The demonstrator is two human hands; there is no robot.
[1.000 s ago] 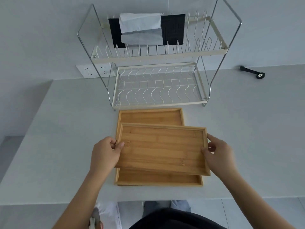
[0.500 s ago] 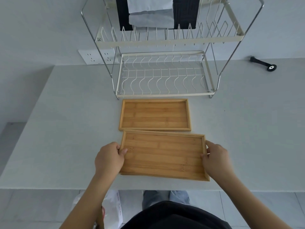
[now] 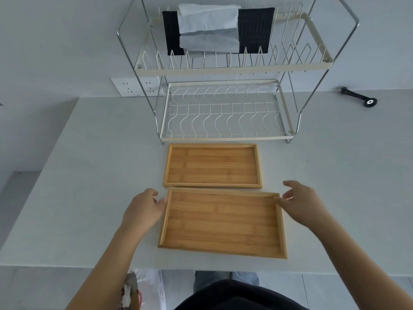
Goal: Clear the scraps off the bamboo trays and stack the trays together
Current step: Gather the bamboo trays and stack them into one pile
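Observation:
Two bamboo trays lie side by side on the grey counter, both with nothing in them. The far tray (image 3: 212, 165) sits just in front of the dish rack. The near tray (image 3: 222, 222) lies flat by the counter's front edge, slightly skewed. My left hand (image 3: 143, 209) hovers at its left far corner with fingers apart, holding nothing. My right hand (image 3: 299, 201) is at the right far corner, fingers spread, fingertips close to the rim but not gripping it.
A two-tier wire dish rack (image 3: 225, 108) stands behind the trays, with black and white cloths (image 3: 214, 30) on its top tier. A black tool (image 3: 359, 98) lies at the back right. A wall socket (image 3: 134, 86) is at the left. A bag with scraps (image 3: 138, 289) hangs below the counter edge.
The near tray, held above the far one a second ago, was set down in front of it. Both hands have let go and opened beside its far corners.

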